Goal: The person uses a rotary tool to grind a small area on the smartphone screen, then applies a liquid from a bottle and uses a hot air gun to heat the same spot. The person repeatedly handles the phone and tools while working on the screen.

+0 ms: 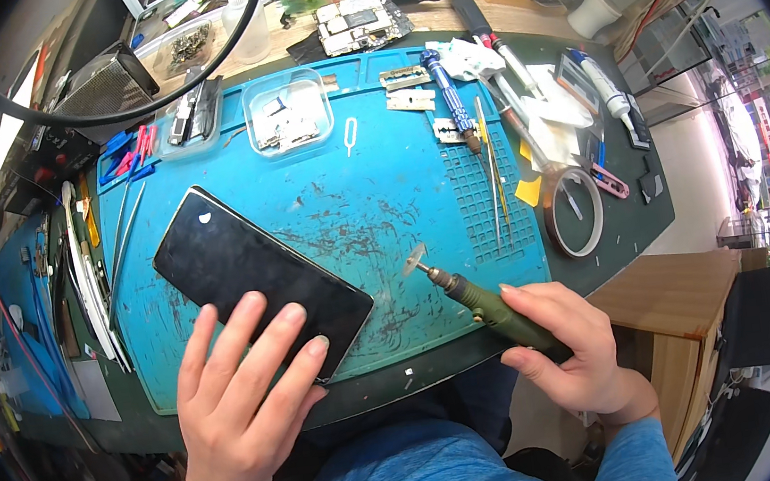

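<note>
A black smartphone (260,264) lies slanted on the blue work mat (342,198), its dark glass face smudged. My left hand (245,389) rests at its near edge with the fingers stretched out and apart, fingertips over the glass. The thumb sits by the phone's near right corner. My right hand (568,348) is wrapped round a green pen-shaped rotary tool (498,311). A small thin disc (414,259) on the tool's tip points toward the phone, apart from it. A SIM eject pin (351,136) lies farther back on the mat.
Behind the phone stands a clear tub (289,114) of small parts. Tweezers (126,232) lie at the left. A blue-handled screwdriver (450,91), razor blades (408,88) and a tape roll (574,211) are at the right. A black cable (188,94) arcs across the far left.
</note>
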`<state>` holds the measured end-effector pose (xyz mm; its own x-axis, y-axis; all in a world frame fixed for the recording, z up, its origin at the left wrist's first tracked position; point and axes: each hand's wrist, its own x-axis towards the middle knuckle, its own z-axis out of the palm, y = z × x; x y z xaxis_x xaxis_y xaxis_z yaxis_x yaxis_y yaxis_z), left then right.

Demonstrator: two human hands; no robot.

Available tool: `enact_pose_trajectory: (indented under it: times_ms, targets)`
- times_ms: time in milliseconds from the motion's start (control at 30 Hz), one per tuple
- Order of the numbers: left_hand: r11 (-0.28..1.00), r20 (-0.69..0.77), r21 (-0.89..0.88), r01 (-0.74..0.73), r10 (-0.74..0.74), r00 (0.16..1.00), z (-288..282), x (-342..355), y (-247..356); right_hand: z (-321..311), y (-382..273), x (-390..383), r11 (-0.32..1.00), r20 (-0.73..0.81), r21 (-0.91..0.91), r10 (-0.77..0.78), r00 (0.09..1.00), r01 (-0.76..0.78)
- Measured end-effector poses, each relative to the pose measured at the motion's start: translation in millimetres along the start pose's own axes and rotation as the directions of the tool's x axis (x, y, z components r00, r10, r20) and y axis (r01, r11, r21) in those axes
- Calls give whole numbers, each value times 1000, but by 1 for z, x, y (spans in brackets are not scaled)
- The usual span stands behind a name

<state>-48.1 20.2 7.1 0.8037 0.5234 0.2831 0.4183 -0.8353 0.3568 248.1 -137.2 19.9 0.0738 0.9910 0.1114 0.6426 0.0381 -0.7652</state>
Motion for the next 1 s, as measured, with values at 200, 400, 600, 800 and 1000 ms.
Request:
enact_pose_trajectory:
  times_ms: [200, 400, 600, 800, 1000]
  targets:
    - [998, -42, 17, -66, 67, 997, 6, 21, -4, 0, -1, 7, 1000, -14, -22, -13, 1000, 13]
    - [985, 53, 171, -27, 18, 998, 13, 25, 4, 1, 5, 11, 1000, -37, 11, -7, 999, 8]
    - [974, 138, 226, -5, -27, 990, 16, 35, 10, 8, 12, 0, 995, -117, 92, 56, 992, -45]
    - [981, 149, 192, -13, -16, 989, 16, 39, 13, 15, 15, -6, 973, -185, 194, 160, 970, -124]
    - [989, 47, 140, -49, 43, 998, 22, 31, 13, 14, 16, -7, 959, -192, 250, 189, 963, -138]
